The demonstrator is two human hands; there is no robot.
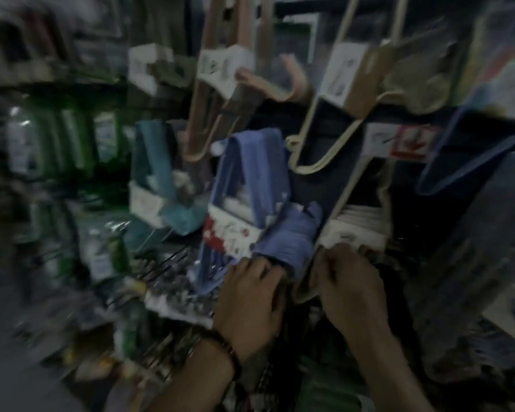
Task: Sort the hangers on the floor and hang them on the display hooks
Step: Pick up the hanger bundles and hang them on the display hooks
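Head view, heavily blurred by motion. The landmark is the blue hanger pack (250, 185), hanging near the middle of the rack with a white and red card across its lower part.

Just below it, the left hand (250, 295) lies knuckles up, fingers bent, fingertips at the pack's lower end. The blur hides whether they grip it or only touch it.

Below and to the right of the blue pack, the right hand (350, 289) has its fingers curled over the bottom corner of the pale hanger pack (356, 221) and appears to hold it there.

That pale pack is the thing in hand. It lies just right of the blue pack, nearly touching it. Its long axis runs from the right hand up and to the right, tilted rather than upright, so its top end is the far end, away from both hands. The right hand is the nearer one and seems to carry it.

Above the blue pack hang pink hangers (220, 84), with cream hangers (321, 135) up and to its right. A teal hanger pack (161, 185) hangs to its left. The display hooks themselves cannot be made out.
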